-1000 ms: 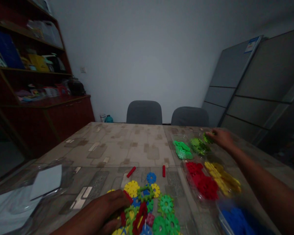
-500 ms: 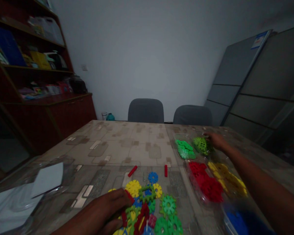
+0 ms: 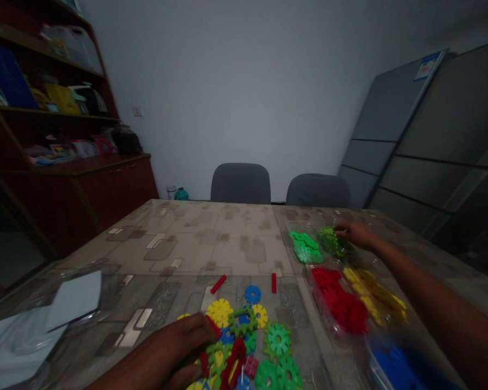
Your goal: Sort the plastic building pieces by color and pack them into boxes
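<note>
My left hand (image 3: 183,346) lies at the near edge of a heap of plastic building pieces, its fingers bent around a red toothed piece (image 3: 213,326); the grip is partly hidden. Beside it are yellow notched discs (image 3: 219,313), a green square piece (image 3: 243,322), green discs (image 3: 278,338) and a blue disc (image 3: 252,294). Far to the right, my right hand (image 3: 354,234) reaches into a clear tray of lime-green pieces (image 3: 329,238). Its fingertips are pinched together at the pieces, seemingly on one of them.
Clear trays at the right hold bright green pieces (image 3: 306,247), red pieces (image 3: 341,303), yellow pieces (image 3: 376,295) and blue pieces (image 3: 396,368). Two red bars (image 3: 218,284) lie on the patterned table (image 3: 211,227). Clear lids with white sheets (image 3: 76,300) are at left. Grey chairs (image 3: 241,183) stand behind.
My right hand has shifted slightly left and down over the lime-green pieces, its fingers now closer together. My left hand stays on the heap. The camera view has moved a little.
</note>
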{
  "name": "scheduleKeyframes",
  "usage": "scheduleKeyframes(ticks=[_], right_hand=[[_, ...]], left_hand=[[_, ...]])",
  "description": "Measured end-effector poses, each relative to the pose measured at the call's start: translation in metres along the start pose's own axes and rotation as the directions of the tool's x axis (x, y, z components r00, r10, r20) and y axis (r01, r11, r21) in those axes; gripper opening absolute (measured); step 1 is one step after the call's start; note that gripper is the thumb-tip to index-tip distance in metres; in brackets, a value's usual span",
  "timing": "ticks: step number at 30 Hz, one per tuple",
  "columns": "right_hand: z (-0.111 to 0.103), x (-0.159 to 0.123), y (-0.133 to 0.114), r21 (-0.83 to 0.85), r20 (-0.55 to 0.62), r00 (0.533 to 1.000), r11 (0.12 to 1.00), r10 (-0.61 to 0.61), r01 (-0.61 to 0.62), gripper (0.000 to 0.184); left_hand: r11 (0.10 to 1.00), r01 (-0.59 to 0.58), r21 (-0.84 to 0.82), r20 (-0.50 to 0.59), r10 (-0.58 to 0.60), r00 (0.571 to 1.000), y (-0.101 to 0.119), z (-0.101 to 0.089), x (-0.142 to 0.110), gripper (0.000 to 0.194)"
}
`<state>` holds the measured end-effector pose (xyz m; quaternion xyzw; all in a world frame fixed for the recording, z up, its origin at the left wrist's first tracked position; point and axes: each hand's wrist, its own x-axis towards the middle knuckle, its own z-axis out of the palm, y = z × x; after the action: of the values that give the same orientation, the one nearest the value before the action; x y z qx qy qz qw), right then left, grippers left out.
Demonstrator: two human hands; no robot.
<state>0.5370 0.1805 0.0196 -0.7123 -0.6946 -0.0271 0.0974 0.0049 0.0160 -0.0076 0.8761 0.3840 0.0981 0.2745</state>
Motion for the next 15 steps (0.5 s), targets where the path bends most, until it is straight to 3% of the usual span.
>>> scheduleKeyframes(ticks=[3,8,15], right_hand=[[-0.003,-0.007,-0.002,-0.01,0.112,0.994,1.0,0.011,-0.01,0.024],[-0.001,-0.015,-0.005,-0.017,0.172,0.985,1.0,0.025,-0.023,0.028],[0.004,-0.004,0.009,-0.12,0.1,0.978,0.978,0.181,-0.169,0.031]], left_hand=[[1.0,0.006,-0.005,0.005,-0.006,1.0,0.002,0.0,0.002,0.038],[1.0,0.025,0.019,-0.02,-0.024,0.999,-0.008,0.006,-0.001,0.04],[0.999,0.026,0.046,0.007,-0.026,1.0,-0.012,0.009,-0.003,0.042]])
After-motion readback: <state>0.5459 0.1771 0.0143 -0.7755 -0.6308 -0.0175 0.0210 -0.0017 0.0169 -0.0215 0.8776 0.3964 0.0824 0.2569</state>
